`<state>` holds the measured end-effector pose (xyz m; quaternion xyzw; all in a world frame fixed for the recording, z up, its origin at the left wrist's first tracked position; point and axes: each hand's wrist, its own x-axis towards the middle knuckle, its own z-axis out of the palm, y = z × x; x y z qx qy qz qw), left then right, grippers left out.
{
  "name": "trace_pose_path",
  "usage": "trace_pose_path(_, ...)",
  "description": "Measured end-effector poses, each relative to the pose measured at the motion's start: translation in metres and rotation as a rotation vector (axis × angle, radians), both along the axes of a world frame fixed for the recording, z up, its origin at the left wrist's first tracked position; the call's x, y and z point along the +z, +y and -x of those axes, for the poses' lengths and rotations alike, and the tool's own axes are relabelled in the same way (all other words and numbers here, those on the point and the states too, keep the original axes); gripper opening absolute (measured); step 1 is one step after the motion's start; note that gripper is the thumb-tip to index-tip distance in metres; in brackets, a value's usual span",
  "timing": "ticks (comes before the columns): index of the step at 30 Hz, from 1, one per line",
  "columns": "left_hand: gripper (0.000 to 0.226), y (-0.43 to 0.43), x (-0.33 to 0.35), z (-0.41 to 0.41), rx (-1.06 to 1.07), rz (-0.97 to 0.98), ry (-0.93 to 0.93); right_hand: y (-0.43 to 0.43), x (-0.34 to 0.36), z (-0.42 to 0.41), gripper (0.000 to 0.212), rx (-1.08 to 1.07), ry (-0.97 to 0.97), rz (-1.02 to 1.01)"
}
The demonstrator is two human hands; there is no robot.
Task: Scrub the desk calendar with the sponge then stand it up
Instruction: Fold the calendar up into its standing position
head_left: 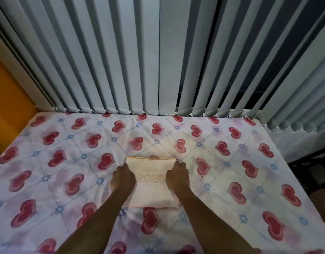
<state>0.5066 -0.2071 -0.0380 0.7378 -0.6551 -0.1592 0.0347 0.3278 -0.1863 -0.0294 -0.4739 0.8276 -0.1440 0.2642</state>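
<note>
- Calendar (151, 182) sits mid-bed on the sheet (66, 162), pale cover up, spiral edge at twelve o'clock toward the blinds (158, 61).
- Left hand (122, 178) grips its nine o'clock edge; right hand (177, 177) grips the three o'clock edge, fingers curled over both.
- No sponge in view.
- Standing it well, I'd judge, means lifting the spiral edge evenly with both hands and spreading the base so it doesn't sink or tip on soft bedding.

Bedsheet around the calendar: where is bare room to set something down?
The heart-print sheet lies bare left of the left hand and right of the right hand, and between the calendar and blinds. Crowded only at the calendar, which both hands grip.
</note>
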Motion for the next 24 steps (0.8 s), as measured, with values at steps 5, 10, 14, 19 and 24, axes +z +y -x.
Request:
trace_pose_path(5,0.03,-0.016,0.011,-0.005,0.159,-0.049,0.274,-0.005,0.008,-0.01,0.037,-0.27,-0.131,-0.067)
trace_pose_path(10,0.038,-0.034,0.019,-0.008,0.228,-0.212,0.421,-0.004,0.02,0.004,0.036,-0.361,-0.381,-0.015)
trace_pose_path(14,0.039,-0.028,0.013,-0.005,0.217,-0.284,0.381,-0.002,0.027,0.005,0.036,-0.352,-0.468,-0.032)
trace_pose_path(19,0.038,-0.023,0.013,-0.003,0.246,-0.264,0.394,0.005,0.025,0.0,0.044,-0.302,-0.465,-0.1)
trace_pose_path(24,0.053,-0.027,0.02,-0.009,0.285,-0.216,0.396,-0.004,0.033,0.005,0.041,-0.296,-0.428,-0.047)
